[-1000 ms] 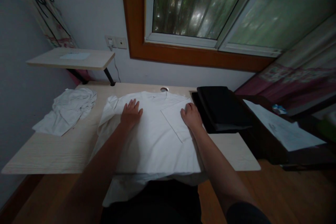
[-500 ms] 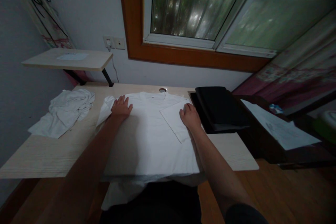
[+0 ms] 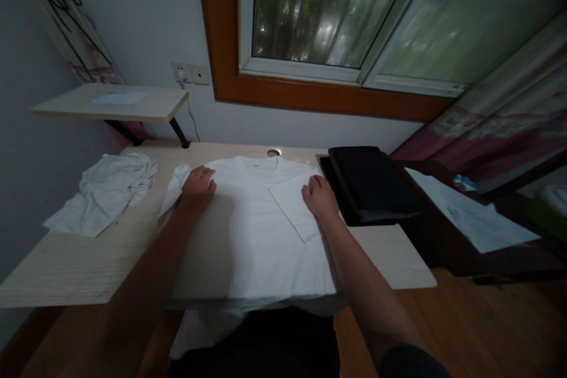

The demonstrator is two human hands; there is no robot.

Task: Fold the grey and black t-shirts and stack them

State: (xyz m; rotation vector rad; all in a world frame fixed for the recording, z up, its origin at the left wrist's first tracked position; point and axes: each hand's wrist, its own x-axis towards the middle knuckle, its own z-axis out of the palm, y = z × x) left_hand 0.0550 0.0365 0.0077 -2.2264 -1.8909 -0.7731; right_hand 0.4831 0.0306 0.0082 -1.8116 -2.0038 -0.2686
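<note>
A white T-shirt [image 3: 261, 236] lies spread on the desk, collar towards the wall, its lower part hanging over the front edge. Its right sleeve is folded inward over the body, and the left sleeve sticks out crumpled. At the left shoulder, my left hand [image 3: 195, 186] has its fingers drawn in on the fabric beside that sleeve; the fingertips are partly hidden. My right hand [image 3: 319, 194] rests on the folded right sleeve near the shirt's side, fingers slightly bent and pressing down.
Another white garment [image 3: 108, 192] lies bunched at the desk's left. Above it stands a small raised shelf [image 3: 150, 107] with a paper. A black folder [image 3: 372, 180] lies right of the shirt. Farther right, a paper sheet [image 3: 465, 209] rests on dark furniture. The desk [image 3: 84, 271] backs onto a windowed wall.
My left hand has slid slightly left, and its spread fingers have curled in on the shirt by the left sleeve. The right hand stays in place on the folded sleeve.
</note>
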